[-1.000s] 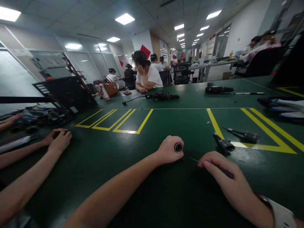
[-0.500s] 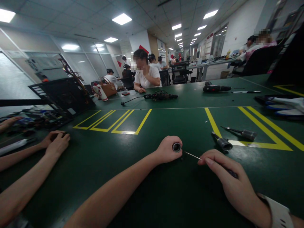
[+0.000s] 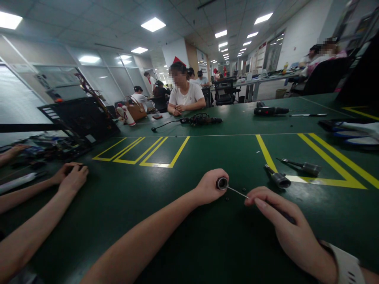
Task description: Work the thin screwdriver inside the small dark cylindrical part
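My left hand [image 3: 211, 185] is closed around a hollow metal cylinder [image 3: 222, 183], its round open end facing me. My right hand [image 3: 281, 221] grips a thin screwdriver [image 3: 237, 192], whose slim shaft points left and meets the cylinder's rim; the palm mostly hides its dark handle. On the green table below the shaft lie a small dark ring [image 3: 227, 198] and another small dark ring [image 3: 244, 189]. Beyond my right hand rest a metal cup-shaped part with a thin stem [image 3: 280, 179] and a similar stemmed part [image 3: 309, 169].
A co-worker's hands [image 3: 72, 177] rest on the table at the left, near a dark frame [image 3: 79, 118]. Yellow tape [image 3: 334, 181] marks the green tabletop [image 3: 166, 256]. Farther back lie tangled dark cables [image 3: 201, 119] and a power driver [image 3: 271, 111]. Another person [image 3: 186, 94] sits opposite.
The screwdriver's tip has moved left to the cylinder's rim. A second small dark ring now shows on the table. The person opposite has lowered a hand from the face.
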`<state>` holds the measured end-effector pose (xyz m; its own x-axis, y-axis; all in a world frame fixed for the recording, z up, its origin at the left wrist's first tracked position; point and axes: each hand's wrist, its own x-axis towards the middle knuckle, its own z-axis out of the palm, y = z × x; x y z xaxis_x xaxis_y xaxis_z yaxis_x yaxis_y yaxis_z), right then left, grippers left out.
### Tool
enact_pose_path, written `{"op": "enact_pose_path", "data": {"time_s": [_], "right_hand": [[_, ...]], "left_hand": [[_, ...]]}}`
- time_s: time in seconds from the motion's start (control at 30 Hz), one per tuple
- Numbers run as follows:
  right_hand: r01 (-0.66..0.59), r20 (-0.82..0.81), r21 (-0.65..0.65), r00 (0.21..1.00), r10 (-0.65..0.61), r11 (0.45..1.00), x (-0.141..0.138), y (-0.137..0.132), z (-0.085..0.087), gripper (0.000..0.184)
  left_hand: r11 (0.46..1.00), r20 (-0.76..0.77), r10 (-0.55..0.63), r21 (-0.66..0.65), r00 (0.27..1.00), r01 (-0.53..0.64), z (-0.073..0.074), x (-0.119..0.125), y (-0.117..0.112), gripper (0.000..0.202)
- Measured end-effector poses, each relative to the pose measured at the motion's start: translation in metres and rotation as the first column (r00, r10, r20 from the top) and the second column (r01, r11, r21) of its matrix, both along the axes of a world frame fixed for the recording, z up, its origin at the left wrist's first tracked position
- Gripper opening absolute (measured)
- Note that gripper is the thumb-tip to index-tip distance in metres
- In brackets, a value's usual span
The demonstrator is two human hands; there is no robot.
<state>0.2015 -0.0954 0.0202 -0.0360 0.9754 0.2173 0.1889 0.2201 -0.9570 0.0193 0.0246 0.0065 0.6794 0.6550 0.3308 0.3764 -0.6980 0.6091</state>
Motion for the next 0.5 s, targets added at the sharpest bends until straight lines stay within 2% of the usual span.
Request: {"op": "enact_pose_path", "data": {"time_s": [0.13, 0.33, 0.5], "right_hand": [[-0.051, 0.024, -0.021, 0.998, 0.052, 0.998, -0.0034, 0.0005, 0.0017, 0.018], [-0.034, 0.102, -0.076, 0.994, 0.041, 0.997, -0.0086, 0.0039, 0.0068, 0.019], [-0.079, -0.031, -0.202, 0.997, 0.074, 0.976, -0.0064, 0.0058, 0.0063, 0.021]], "left_hand": [[1.0, 0.059, -0.029, 0.007, 0.998, 0.028, -0.0011, 0.0008, -0.0002, 0.014], [0.997, 0.093, -0.07, 0.015, 0.993, 0.069, -0.0013, 0.0009, -0.0023, 0.022], [0.993, 0.098, -0.115, -0.006, 0.989, 0.116, 0.0005, 0.0003, -0.0021, 0.022]]}}
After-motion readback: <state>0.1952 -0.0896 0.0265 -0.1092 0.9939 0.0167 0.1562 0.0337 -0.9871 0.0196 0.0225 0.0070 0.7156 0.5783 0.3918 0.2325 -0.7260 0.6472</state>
